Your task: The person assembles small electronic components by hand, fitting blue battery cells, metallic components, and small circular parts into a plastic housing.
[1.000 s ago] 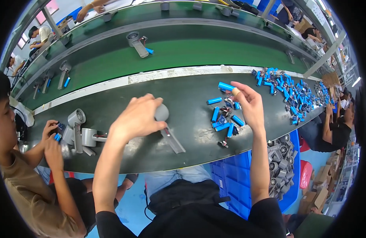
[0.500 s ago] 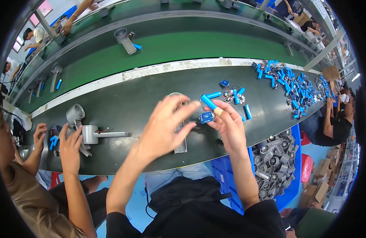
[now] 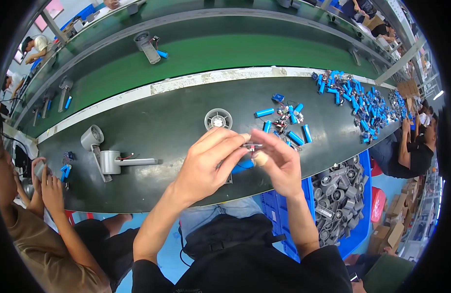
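Note:
A small circuit board (image 3: 251,145), seen nearly edge-on, is held between my two hands above the table. My left hand (image 3: 208,163) pinches its left side with thumb and fingertips. On the other side my right hand (image 3: 280,166), with a tan wrap on its thumb, closes around the board's right edge. A blue cylindrical battery cell (image 3: 242,167) hangs just below the board, partly hidden by my fingers. Beneath my hands lies a grey fan housing (image 3: 218,119). Its round end shows, while most of its handle is covered by my left hand.
Loose blue cells and boards (image 3: 290,115) lie right of my hands, with a larger heap (image 3: 357,105) farther right. A blue bin (image 3: 364,195) of grey housings stands below the table edge. At left, a co-worker sits near two grey housings (image 3: 110,162). A green conveyor (image 3: 206,51) runs behind.
The cell has swung from above my right fingers to below the board. My left hand has closed on the board. The co-worker's hands have drawn back, and a belt housing has shifted left.

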### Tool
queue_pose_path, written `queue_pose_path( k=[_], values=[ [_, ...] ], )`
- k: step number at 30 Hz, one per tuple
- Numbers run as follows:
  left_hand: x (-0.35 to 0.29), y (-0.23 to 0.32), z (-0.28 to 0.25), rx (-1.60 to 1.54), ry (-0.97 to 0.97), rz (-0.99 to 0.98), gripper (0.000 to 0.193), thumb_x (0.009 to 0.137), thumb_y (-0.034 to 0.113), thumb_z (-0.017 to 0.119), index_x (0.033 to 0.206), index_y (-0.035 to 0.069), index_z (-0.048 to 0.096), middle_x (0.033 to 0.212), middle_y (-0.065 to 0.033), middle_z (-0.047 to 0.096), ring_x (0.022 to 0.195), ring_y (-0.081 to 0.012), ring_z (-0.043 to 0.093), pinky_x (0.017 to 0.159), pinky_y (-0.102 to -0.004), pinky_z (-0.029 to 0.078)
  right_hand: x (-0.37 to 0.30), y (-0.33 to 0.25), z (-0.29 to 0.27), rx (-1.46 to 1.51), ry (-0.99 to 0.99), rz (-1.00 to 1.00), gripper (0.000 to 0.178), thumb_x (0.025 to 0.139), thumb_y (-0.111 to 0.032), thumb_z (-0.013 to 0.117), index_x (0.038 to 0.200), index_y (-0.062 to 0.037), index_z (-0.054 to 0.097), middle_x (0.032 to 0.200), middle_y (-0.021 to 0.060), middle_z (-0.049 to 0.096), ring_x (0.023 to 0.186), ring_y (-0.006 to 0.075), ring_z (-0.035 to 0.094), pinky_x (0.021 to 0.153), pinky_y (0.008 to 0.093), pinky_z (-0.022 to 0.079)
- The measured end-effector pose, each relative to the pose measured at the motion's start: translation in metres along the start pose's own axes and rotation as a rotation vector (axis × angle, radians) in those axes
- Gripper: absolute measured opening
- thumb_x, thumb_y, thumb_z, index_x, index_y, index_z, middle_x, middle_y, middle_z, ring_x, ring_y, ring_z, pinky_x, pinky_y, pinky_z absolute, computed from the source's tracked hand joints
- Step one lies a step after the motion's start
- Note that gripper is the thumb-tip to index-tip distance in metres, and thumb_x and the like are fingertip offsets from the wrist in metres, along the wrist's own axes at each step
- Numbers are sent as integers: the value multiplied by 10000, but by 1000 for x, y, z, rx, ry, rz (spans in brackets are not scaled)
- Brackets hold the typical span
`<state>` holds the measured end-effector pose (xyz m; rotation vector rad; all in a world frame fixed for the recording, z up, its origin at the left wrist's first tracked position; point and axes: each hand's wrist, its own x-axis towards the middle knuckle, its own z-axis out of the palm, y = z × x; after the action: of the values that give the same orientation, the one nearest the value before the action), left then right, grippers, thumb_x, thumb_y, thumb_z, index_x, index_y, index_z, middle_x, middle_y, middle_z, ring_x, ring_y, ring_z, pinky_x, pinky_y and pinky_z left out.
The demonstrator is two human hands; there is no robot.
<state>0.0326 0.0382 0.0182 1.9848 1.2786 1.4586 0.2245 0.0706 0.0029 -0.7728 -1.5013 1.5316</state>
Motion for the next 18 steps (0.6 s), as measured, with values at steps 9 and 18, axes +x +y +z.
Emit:
queue_pose_path(
  k=[9,18],
  values=[
    [-31,-18,-17,77,-105,-187,331,799,-45,705,1122,25,701,828,-76,606,657,-175,570,580,-290,457,-5,23,-12,113,119,180,246,971,-46,593,1186,63,642,1070,189,713,901,236,722,801,334,588],
    [-35,-29,6,413,-183,-124,270,810,-3,678,1077,33,684,864,-87,570,673,-263,628,589,-374,511,-13,35,-8,216,165,309,298,993,-35,460,1229,40,626,1141,207,693,997,246,705,902,349,556]
  ],
)
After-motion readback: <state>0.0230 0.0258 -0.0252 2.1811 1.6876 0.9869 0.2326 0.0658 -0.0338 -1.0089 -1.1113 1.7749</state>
